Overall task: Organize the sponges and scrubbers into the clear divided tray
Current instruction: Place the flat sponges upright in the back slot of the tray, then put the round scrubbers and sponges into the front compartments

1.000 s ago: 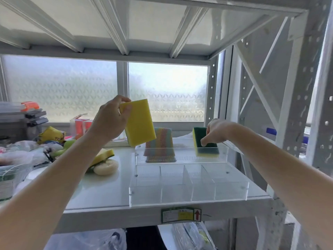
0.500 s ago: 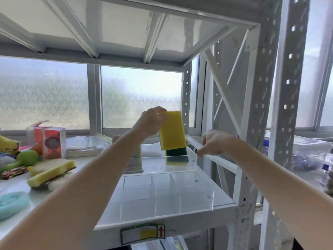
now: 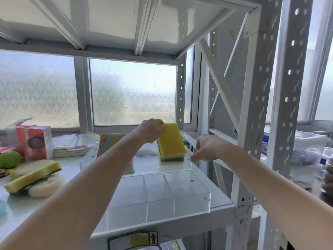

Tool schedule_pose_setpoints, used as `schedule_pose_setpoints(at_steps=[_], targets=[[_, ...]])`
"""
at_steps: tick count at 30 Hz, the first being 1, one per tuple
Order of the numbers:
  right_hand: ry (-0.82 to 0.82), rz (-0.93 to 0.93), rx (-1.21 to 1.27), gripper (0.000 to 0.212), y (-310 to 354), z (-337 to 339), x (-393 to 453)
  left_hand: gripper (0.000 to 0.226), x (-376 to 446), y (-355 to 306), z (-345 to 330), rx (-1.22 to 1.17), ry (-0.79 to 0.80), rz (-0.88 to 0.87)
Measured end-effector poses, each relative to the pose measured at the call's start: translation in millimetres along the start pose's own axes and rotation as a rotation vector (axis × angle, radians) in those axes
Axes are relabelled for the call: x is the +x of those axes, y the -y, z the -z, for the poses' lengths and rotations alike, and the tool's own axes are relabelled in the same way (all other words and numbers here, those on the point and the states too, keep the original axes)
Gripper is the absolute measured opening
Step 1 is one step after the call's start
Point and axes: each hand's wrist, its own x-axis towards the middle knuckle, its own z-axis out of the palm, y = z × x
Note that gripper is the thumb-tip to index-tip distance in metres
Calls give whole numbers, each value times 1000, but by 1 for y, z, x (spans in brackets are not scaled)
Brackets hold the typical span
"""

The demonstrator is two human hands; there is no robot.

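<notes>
The clear divided tray (image 3: pixel 191 201) stands on the white shelf. My left hand (image 3: pixel 150 131) grips the top edge of a yellow sponge (image 3: pixel 171 140), upright in the tray's rear right section. Behind its lower edge shows the green side of another sponge (image 3: pixel 171 160) standing there. A striped knitted scrubber (image 3: pixel 110 141) leans upright in the rear left section. My right hand (image 3: pixel 207 147) rests at the tray's right rim, fingers curled, a fingertip touching the wall. To the left, outside the tray, lie a yellow-and-green sponge (image 3: pixel 34 175) and a pale round scrubber (image 3: pixel 45 186).
Small boxes (image 3: pixel 34 141), a green fruit-shaped item (image 3: pixel 9 159) and flat packets (image 3: pixel 72 143) crowd the shelf's left. White perforated shelf posts (image 3: pixel 255 123) stand close on the right. Plastic containers (image 3: pixel 306 150) sit beyond them. The tray's front compartments hold nothing.
My left hand has carried the yellow sponge to the right and lowered it into the rear right section beside the green-backed sponge. My right hand let go of that sponge and moved to the tray's rim.
</notes>
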Motion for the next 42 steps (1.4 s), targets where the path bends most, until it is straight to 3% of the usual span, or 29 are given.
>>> schedule_pose_setpoints(at_steps=[7, 14, 20, 26, 34, 37, 40, 42], targets=[[18, 11, -15, 55, 5, -2, -2, 47, 0, 11, 0, 77, 46, 26], [-24, 67, -2, 55, 25, 21, -11, 55, -16, 28, 43, 171, -75, 25], [-41, 199, 45, 60, 88, 30, -18, 51, -64, 80, 107, 243, -114, 135], [-42, 400, 59, 51, 185, 17, -32, 45, -135, 148, 170, 308, -150, 350], [49, 558, 65, 50, 293, -34, -45, 52, -192, 222, 185, 331, -12, 509], [79, 561, 35, 49, 315, -54, -39, 62, -190, 233, 171, 324, 36, 511], [103, 545, -15, 31, 327, -73, -31, 73, -184, 241, 154, 293, 94, 508], [127, 539, -30, 37, 332, -85, -27, 80, -178, 247, 144, 267, 143, 522]])
